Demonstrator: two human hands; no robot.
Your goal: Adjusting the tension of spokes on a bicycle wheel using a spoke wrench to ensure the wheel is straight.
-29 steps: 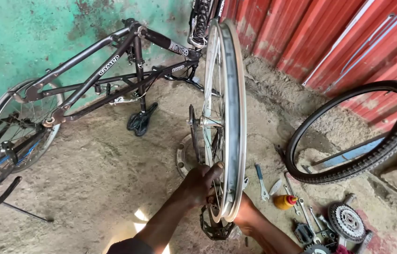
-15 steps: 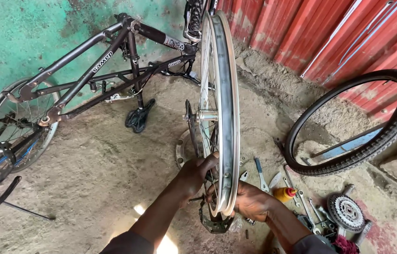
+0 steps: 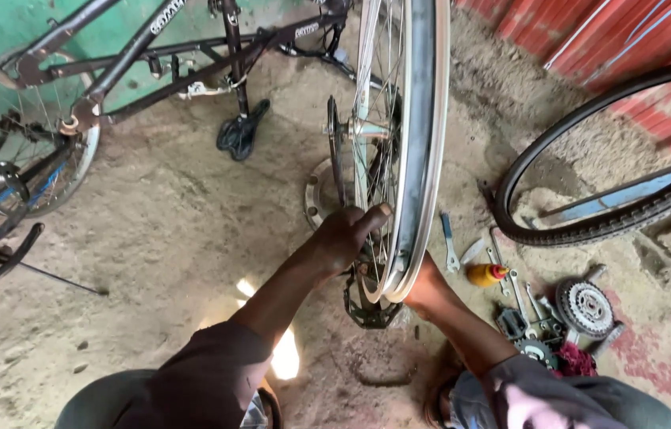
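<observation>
A bare bicycle wheel rim [image 3: 419, 143] with spokes stands upright on edge in front of me, its hub [image 3: 355, 131] at mid height. My left hand [image 3: 347, 234] reaches in among the spokes on the rim's left side, thumb pointing toward the rim. My right hand [image 3: 429, 287] presses against the lower right side of the rim, partly hidden behind it. A black toothed sprocket [image 3: 369, 308] lies on the ground just under the rim.
An upside-down black bicycle frame [image 3: 153, 56] with one wheel [image 3: 14, 151] lies at the left. A black tyre [image 3: 605, 159] leans at the right by the red metal wall. Spanners [image 3: 448, 242], a yellow bottle [image 3: 485, 275] and a cog cluster [image 3: 586, 306] lie on the dirt floor.
The view has moved closer and lower over the wheel. My left hand has gone further up into the spokes; my right hand stays at the rim's lower edge.
</observation>
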